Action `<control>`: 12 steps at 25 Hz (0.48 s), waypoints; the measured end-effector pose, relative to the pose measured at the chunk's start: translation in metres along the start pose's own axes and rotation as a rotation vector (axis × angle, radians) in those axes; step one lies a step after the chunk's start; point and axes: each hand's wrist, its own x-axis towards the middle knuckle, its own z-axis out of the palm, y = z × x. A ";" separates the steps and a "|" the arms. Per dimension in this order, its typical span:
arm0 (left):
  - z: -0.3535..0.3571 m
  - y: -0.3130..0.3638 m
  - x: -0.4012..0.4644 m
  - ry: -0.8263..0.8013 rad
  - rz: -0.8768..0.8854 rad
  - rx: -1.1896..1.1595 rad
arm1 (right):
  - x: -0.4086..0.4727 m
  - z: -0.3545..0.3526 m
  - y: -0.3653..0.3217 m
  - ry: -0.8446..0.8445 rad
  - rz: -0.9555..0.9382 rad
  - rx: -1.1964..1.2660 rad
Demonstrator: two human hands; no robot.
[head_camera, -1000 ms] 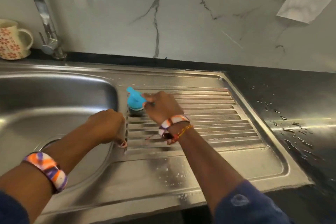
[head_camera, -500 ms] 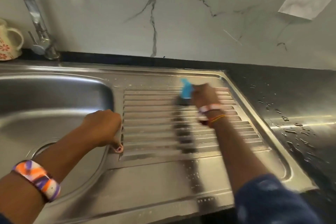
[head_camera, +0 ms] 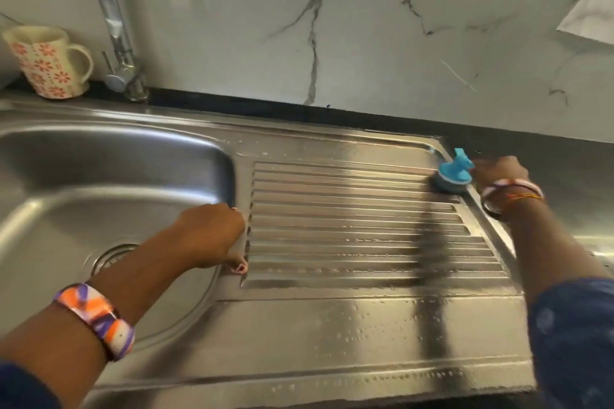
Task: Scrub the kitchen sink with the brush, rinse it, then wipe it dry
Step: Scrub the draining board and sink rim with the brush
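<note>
Stainless steel kitchen sink (head_camera: 332, 325) fills frame; ribbed drainboard wet, basin at 9 o'clock. Blue-handled round scrub brush with dark bristles (head_camera: 452, 176) sits on drainboard's far corner at 2 o'clock, gripped by right hand (head_camera: 498, 176). Left hand (head_camera: 212, 232) curled over basin's edge, thumb pressing steel. Floral ceramic mug (head_camera: 46, 61) beside chrome tap (head_camera: 113, 30) at 10 o'clock.

The steel sink (head_camera: 332, 325) is wet, with a deep basin at left and a ribbed drainboard at right. The blue-handled brush (head_camera: 453, 176) stands at the drainboard's far right corner.
</note>
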 end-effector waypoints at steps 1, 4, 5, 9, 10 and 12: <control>0.003 -0.001 -0.002 -0.003 0.002 -0.018 | -0.009 0.009 -0.006 0.043 -0.030 -0.075; 0.001 -0.003 -0.008 0.011 -0.009 -0.049 | -0.060 0.077 -0.044 -0.014 -0.344 -0.185; 0.000 -0.005 -0.013 0.006 -0.020 -0.052 | -0.085 0.101 -0.058 -0.124 -0.432 -0.129; 0.003 -0.043 -0.054 0.004 -0.119 -0.125 | -0.170 0.175 -0.118 -0.463 -0.681 -0.045; 0.006 -0.060 -0.068 0.021 -0.154 -0.135 | -0.189 0.186 -0.130 -0.527 -0.743 -0.053; 0.014 -0.101 -0.103 0.051 -0.243 -0.132 | -0.229 0.205 -0.153 -0.612 -0.862 -0.071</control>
